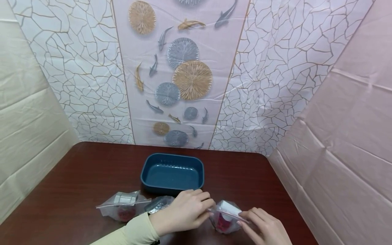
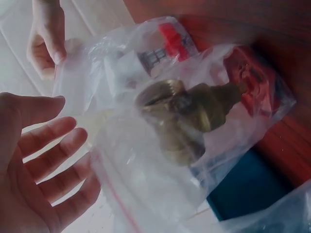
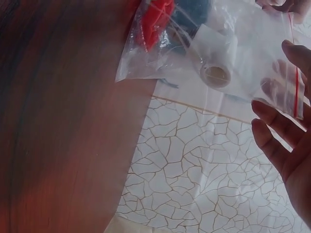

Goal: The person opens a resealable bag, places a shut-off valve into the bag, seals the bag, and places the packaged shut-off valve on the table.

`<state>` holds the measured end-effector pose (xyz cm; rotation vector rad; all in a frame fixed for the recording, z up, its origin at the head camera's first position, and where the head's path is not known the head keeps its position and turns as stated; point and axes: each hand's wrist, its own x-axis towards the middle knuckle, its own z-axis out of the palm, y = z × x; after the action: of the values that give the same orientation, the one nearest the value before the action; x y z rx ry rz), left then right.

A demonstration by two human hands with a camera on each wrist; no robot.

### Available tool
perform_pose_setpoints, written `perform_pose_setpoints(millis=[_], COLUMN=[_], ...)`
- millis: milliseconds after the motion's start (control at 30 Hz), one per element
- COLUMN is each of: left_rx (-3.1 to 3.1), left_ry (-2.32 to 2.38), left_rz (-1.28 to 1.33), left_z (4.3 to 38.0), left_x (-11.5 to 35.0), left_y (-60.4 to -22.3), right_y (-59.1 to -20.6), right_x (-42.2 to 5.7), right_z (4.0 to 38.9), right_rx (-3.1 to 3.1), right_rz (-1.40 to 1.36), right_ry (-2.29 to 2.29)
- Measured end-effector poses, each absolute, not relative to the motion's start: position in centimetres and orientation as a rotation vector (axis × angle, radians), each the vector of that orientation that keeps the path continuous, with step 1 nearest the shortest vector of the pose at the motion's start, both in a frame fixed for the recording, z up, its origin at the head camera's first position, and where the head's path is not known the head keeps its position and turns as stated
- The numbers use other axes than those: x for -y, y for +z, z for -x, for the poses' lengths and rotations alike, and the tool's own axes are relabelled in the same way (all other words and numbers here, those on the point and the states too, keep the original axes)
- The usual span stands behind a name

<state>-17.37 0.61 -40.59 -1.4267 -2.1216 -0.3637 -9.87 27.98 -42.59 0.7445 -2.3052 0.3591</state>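
Note:
A clear zip bag (image 1: pixel 226 228) stands between the two hands at the right front of the table. Inside it is a white pipe fitting (image 3: pixel 216 58) with a red handle (image 3: pixel 155 19). With thumb and fingers, my right hand (image 1: pixel 265 226) pinches the right end of the bag's red zip strip (image 3: pixel 297 90). At the strip's other end, my left hand (image 1: pixel 188 210) holds the bag's corner between thumb and index finger, its other fingers spread. Close beside that hand in the left wrist view, another bag holds a brass valve (image 2: pixel 194 109) with a red handwheel (image 2: pixel 250 80).
A blue rectangular tub (image 1: pixel 172 187) sits behind the hands on the dark red table (image 1: pixel 92 170). At the left front lies a zip bag (image 1: pixel 111 211) with a silvery piece and something red. A further bag (image 1: pixel 159 203) is partly hidden by the left hand. Patterned cloth (image 1: pixel 260 85) hangs behind.

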Motion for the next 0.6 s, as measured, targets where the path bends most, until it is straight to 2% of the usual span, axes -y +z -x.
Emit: perform_pose_setpoints(millis=[133, 233, 400, 600], left_rx=[2.114, 2.108, 2.04, 1.925], left_ry=[-0.401, -0.423, -0.458, -0.508], left_rz=[1.396, 1.323, 1.175, 1.025], left_z=[17.3, 17.3, 17.5, 18.8], left_x=[0.4, 1.8, 4.6, 7.4], left_y=[-39.5, -37.5, -31.5, -24.2], right_y=[-41.6, -39.4, -32.0, -24.6], right_x=[-27.4, -26.3, -23.0, -19.1], right_z=[9.9, 10.2, 11.3, 14.3], right_rx=[2.246, 2.127, 1.84, 1.687], right_rz=[-0.765, -0.84, -0.933, -0.841], right_ry=[0.385, 0.442, 0.528, 0.546])
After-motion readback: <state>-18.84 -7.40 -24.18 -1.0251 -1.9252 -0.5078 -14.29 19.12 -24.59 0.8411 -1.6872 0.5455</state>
